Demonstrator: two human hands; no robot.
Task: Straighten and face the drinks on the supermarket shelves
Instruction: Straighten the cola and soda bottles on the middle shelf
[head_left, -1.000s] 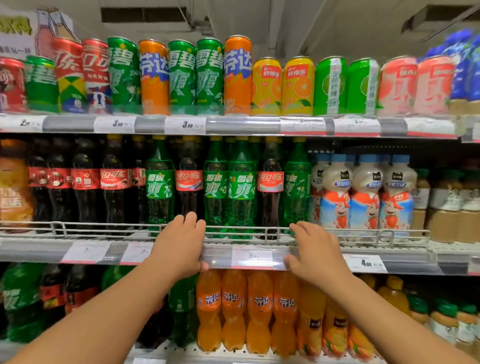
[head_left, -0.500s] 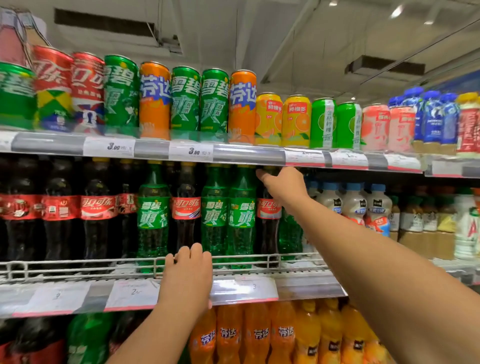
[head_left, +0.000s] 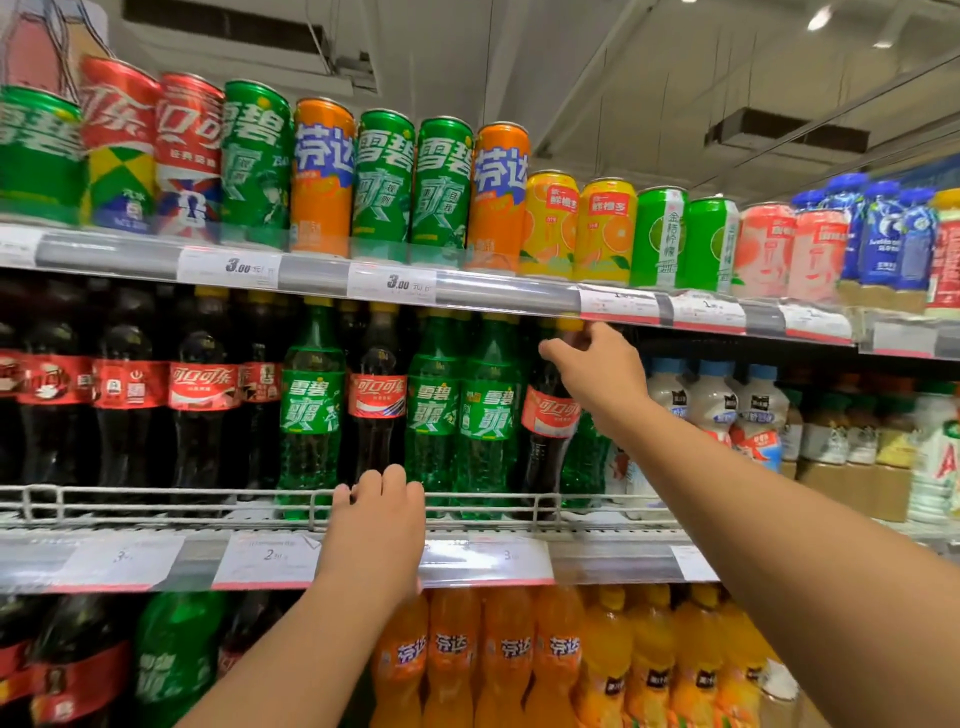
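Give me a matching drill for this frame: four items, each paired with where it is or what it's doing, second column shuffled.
Items:
1. right hand
2. left hand
3. orange Fanta bottles
4. blue-capped milk drink bottles

Places or states:
A. bottom shelf, under the price strip
B. grips the neck of a cola bottle on the middle shelf
C. middle shelf, right of the green Sprite bottles
D. rests on the wire rail at the middle shelf's front

Pairs: 1-B, 2-D, 3-A, 4-C
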